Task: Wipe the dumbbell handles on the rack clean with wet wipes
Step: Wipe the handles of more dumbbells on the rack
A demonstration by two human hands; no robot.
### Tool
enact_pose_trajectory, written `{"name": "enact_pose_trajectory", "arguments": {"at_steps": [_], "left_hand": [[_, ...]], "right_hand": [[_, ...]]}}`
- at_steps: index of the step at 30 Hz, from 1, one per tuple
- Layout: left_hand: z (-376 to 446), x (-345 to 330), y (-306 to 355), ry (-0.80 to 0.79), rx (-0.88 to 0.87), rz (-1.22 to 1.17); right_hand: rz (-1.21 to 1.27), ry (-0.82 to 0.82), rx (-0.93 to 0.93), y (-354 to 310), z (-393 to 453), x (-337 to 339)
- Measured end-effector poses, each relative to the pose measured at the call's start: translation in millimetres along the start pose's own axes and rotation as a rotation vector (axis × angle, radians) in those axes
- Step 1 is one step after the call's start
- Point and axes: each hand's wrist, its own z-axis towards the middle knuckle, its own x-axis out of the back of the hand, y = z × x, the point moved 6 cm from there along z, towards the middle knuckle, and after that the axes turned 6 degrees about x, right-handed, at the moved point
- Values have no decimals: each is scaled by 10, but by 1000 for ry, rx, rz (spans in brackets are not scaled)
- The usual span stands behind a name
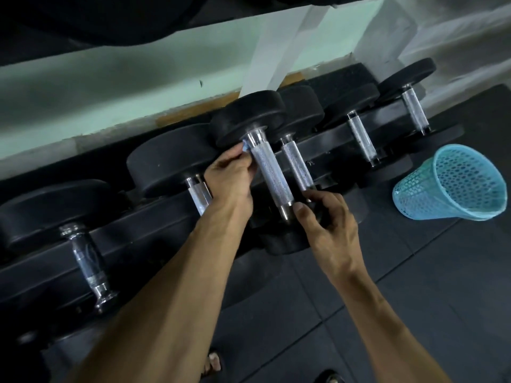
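A black dumbbell with a knurled silver handle (269, 168) lies tilted on the low black rack (143, 236), its far head (249, 117) raised. My left hand (231, 178) pinches a small pale-blue wet wipe (245, 146) against the top of that handle, just below the collar. My right hand (325, 217) curls round the near head of the same dumbbell, thumb by the lower collar. Other dumbbell handles (297, 165) line the rack on both sides.
A light-blue mesh wastebasket (453, 183) lies tipped on the dark rubber floor tiles at the right. A pale green wall runs behind the rack. An upper rack tier with large black weights overhangs at the top left. My feet show at the bottom edge.
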Motion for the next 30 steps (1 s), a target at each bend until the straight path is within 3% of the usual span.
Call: {"name": "enact_pose_trajectory", "arguments": {"at_steps": [5,10,16,21,26,30], "left_hand": [[-97,227,-120,-148,-23,336],[3,59,47,-2,-30,6],[-201,202,12,-156,-112,355],[-34,24,72,-49,-30,80],[-247,304,-123,-191,-25,467],[-93,98,101,-23,-50,179]], "right_hand": [[0,51,25,26,-3,-10],[-25,44,44,30,-10,-10],[-36,50,78,4,-34,-13],[-31,39,68,24,-35,-13],[-16,82,96,22,-34,-15],[-40,86,103,24,-26,-12]]}}
